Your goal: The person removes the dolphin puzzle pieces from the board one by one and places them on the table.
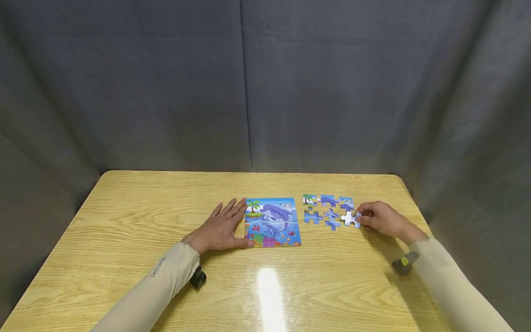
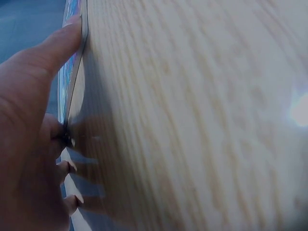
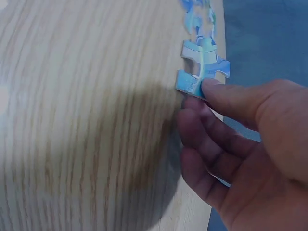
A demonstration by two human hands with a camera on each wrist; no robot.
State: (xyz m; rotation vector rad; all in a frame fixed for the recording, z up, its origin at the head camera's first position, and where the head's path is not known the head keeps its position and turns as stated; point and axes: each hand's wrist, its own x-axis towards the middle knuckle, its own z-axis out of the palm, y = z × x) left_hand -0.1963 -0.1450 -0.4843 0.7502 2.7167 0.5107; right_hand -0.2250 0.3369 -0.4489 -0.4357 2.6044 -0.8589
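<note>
A square puzzle board (image 1: 275, 226) printed with dolphins, a palm tree and coral lies flat on the table. My left hand (image 1: 220, 228) rests at its left side, fingers spread and straight, the thumb on the board's lower left corner; the left wrist view shows that thumb (image 2: 57, 45) on the edge. To the right, my right hand (image 1: 379, 219) pinches a puzzle piece (image 1: 349, 219) between thumb and fingers. The right wrist view shows this blue and white piece (image 3: 204, 62) slightly tilted, its near edge under the thumb. The other right fingers are loosely curled.
Left of the held piece lie several loose pieces: a palm tree piece (image 1: 308, 200), a dolphin piece (image 1: 329, 202), a blue piece (image 1: 314, 217) and others. The wooden table (image 1: 124, 221) ends at grey curtains (image 1: 174, 101) behind and at both sides.
</note>
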